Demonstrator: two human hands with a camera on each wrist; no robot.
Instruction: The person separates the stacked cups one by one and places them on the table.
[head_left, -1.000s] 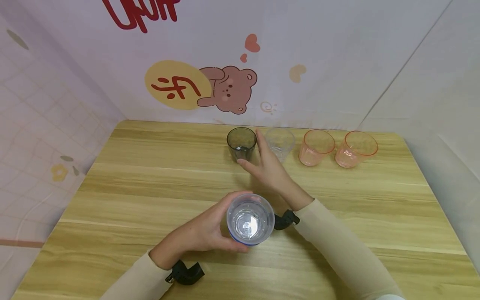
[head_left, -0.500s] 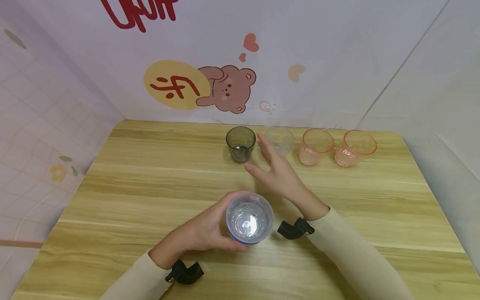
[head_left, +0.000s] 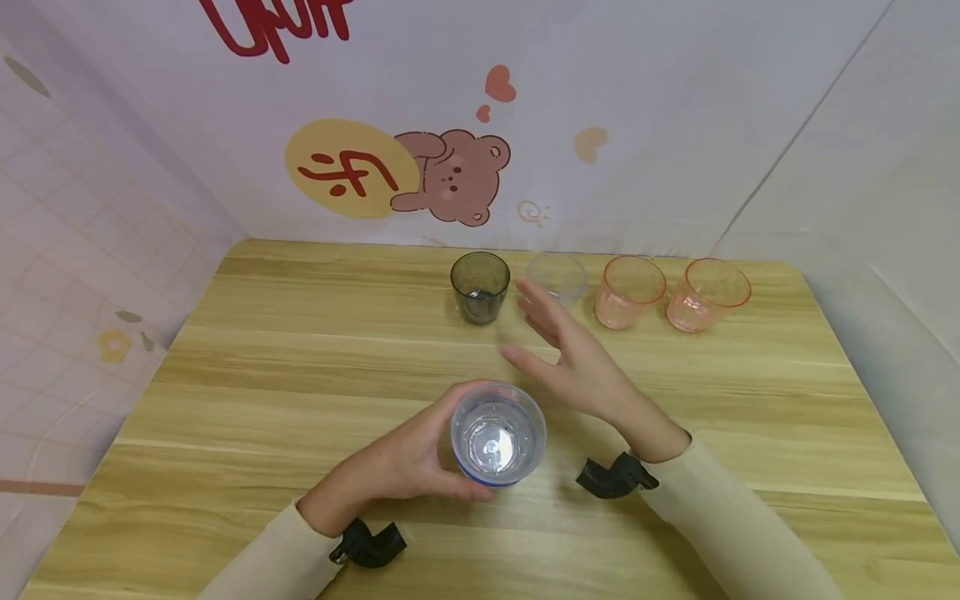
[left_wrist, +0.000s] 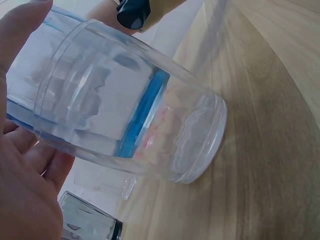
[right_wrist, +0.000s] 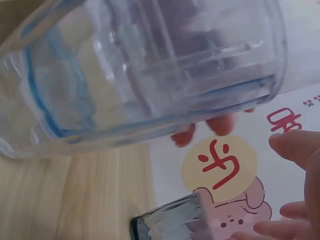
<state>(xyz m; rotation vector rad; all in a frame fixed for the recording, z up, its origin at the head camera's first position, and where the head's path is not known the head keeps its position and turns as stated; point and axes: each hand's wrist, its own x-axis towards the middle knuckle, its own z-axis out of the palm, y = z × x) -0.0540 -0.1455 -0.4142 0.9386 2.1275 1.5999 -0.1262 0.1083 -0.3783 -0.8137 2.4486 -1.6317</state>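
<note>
My left hand grips a stack of clear plastic cups upright, near the middle of the table. In the left wrist view, a blue-edged cup shows nested inside a clear outer cup, whose base is close over the wood. My right hand is in the air beyond the stack, thumb and fingers spread with nothing between them. Just left of its fingertips stands a smoky grey cup. A colourless cup stands behind those fingers, partly hidden by them.
Two pink cups with orange-red rims, a nearer one and a rightmost one, continue the row along the back of the wooden table. Behind the row rises a white wall with a bear drawing.
My right hand has let go of the grey cup and drawn back toward the right and nearer to me. The left hand and its stack stay in place.
</note>
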